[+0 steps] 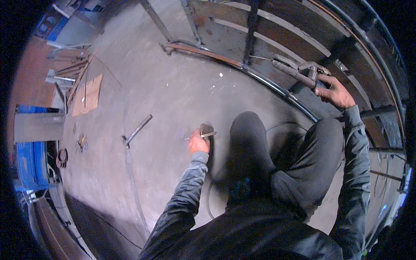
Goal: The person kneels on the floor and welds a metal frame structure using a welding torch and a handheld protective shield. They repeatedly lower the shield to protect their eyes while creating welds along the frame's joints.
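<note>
My right hand [333, 92] is closed around a grey welding electrode holder [299, 71], and a thin rod [261, 57] sticks out from its far left end. The holder is up beside the steel tube frame [277, 89]. Low over the floor, left of my knees, my left hand [199, 142] grips a small flat metal piece [209, 134]. A dark blocky shape [206, 128] shows just beyond those fingers; I cannot tell whether it belongs to the same piece. A hammer [138, 130] lies on the floor to the left of this hand.
Dark slats [286, 37] cross the frame at the far right. A thin cable [209, 197] runs on the floor by my legs. Cardboard [88, 96], scrap bars [71, 69], a ring-shaped part [62, 158] and a blue metal stand [32, 162] are at the left.
</note>
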{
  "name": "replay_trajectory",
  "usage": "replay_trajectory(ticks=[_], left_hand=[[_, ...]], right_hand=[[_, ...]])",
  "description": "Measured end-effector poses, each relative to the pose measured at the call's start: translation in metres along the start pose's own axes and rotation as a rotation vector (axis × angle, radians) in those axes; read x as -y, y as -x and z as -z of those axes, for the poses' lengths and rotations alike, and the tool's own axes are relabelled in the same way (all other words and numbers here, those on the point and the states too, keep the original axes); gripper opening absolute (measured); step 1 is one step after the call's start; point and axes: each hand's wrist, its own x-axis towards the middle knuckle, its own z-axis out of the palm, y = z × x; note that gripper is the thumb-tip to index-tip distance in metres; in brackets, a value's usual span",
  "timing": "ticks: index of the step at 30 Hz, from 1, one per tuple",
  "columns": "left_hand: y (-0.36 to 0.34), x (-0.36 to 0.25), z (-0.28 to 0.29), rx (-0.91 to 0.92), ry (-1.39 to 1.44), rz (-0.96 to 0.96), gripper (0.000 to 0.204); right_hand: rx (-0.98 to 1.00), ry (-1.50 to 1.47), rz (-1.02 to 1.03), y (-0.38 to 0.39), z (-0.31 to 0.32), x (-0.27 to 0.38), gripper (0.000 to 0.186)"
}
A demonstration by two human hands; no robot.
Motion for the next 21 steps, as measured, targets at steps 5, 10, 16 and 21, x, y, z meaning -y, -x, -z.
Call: replay_trajectory(ticks=[5,10,16,21], left_hand=[[0.009,-0.003,0.013,0.006,0.023,0.120,0.023],[0.039,0.007,0.040,-0.075,0.056,0.248,0.021],[0.039,0.005,0.052,-0.144,0.238,0.376,0.027],[0.055,0.051,0.035,-0.255,0.197,0.457,0.036]], right_hand=[[0.071,0.062,0.078,-0.020,-0.024,0.037,0.064],[0.173,0.087,0.123,-0.037,-0.059,0.055,0.066],[-0.086,-0.014,0.075,-0.084,-0.094,-0.017,0.064],[-0.132,-0.125,0.047,-0.100,-0.120,-0.038,0.062]])
